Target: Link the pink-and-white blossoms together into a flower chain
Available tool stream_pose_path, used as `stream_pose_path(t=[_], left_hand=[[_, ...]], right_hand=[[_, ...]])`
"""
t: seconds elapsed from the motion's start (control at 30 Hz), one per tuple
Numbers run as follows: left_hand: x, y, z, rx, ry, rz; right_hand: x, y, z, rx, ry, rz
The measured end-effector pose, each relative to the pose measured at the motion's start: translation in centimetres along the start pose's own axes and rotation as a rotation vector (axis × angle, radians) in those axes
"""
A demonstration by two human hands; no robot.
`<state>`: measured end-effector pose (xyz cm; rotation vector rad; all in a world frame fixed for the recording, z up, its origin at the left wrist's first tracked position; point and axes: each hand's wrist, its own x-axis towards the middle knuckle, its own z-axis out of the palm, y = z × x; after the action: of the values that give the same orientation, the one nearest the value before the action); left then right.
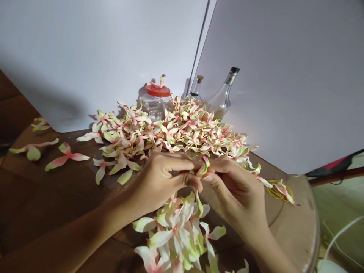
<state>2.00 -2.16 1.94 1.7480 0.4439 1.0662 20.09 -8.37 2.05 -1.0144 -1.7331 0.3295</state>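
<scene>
The left hand (160,182) and right hand (236,187) meet just above the tabletop, both narrowly closed, with their fingertips pinching a curled pink-and-green blossom (204,167) between them. Working with the fingertips seems suited to so slight a piece, and the raised hands keep it clear of the blossoms around them. Directly below the hands lies a cluster of larger blossoms (174,235), close enough to stay within easy reach; whether they are joined together cannot be told. Beyond the hands spreads a broad heap of loose blossoms (170,131), pushed back toward the white panels (284,72), which leaves the space in front of the person open for handwork. A few stray blossoms (65,156) lie apart at the left of the frame. A clear plastic jar (155,108) with a red lid (157,90) stands behind the heap, with one blossom (159,81) resting on the lid. Two glass bottles (220,100) stand at its upper right. Yellow rubber bands (278,191) lie near the right edge of the round wooden table (308,231), within reach of the right hand.
</scene>
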Motion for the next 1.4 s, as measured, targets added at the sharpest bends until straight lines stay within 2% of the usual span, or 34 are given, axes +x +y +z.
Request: stream_pose_path(t=[0.23,0.63,0.73,0.97,1.1,1.17,1.23,1.33,1.4], left_hand=[[0.0,0.1,-0.1,0.03,-0.008,-0.018],[-0.1,0.4,0.6,-0.036,0.009,-0.056],[-0.2,0.2,0.6,0.031,0.028,-0.011],[0.0,-0.5,0.3,0.356,0.101,0.135],[-0.1,-0.6,0.4,0.427,0.086,0.133],[-0.2,-0.7,0.4,0.389,0.076,0.076],[-0.2,-0.9,0.2,0.279,0.123,-0.035],[0.2,-1.5,-0.3,-0.018,0.343,-0.202],[0.8,-2.0,-0.7,-0.257,0.498,-0.261]], right_hand=[[-0.2,-0.1,0.2,-0.015,0.005,0.047],[-0.2,0.1,0.4,-0.051,0.041,0.001],[-0.3,0.0,0.3,-0.084,0.055,-0.004],[-0.1,-0.5,0.4,-0.403,0.006,-0.176],[-0.2,-0.5,0.4,-0.414,-0.03,-0.138],[-0.4,-0.6,0.2,-0.346,-0.019,-0.108],[-0.7,-0.7,0.0,-0.281,0.033,-0.124],[-1.0,-1.1,0.0,-0.19,0.15,-0.204],[-1.1,-1.5,0.3,-0.103,0.222,-0.248]])
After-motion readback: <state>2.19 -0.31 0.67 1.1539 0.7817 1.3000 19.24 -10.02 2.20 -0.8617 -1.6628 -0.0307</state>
